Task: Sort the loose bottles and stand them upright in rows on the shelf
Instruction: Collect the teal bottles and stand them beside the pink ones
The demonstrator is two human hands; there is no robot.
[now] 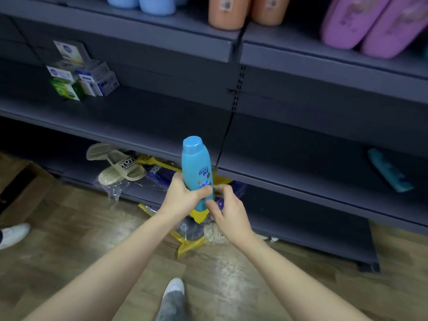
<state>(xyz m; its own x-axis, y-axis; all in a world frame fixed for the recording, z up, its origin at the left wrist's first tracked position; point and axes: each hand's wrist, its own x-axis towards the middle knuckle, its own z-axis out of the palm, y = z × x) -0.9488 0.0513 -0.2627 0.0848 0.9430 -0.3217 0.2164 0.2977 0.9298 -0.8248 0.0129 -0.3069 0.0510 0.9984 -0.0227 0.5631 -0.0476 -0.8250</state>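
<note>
The blue bottle (pixel 196 167), held upright in the curled fingers of the left hand (pixel 185 196) and the right hand (pixel 229 207), is judged ready to be stood on the shelf (pixel 162 112).

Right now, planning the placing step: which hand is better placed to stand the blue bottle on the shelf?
Likely left. The left hand grips the blue bottle round its lower body, cap up, nearly upright, before the shelf. The right hand only reaches its base; its hold is unclear.

teal bottle (pixel 391 170): blurred; orange bottles (pixel 228 12): tops cut off
</note>
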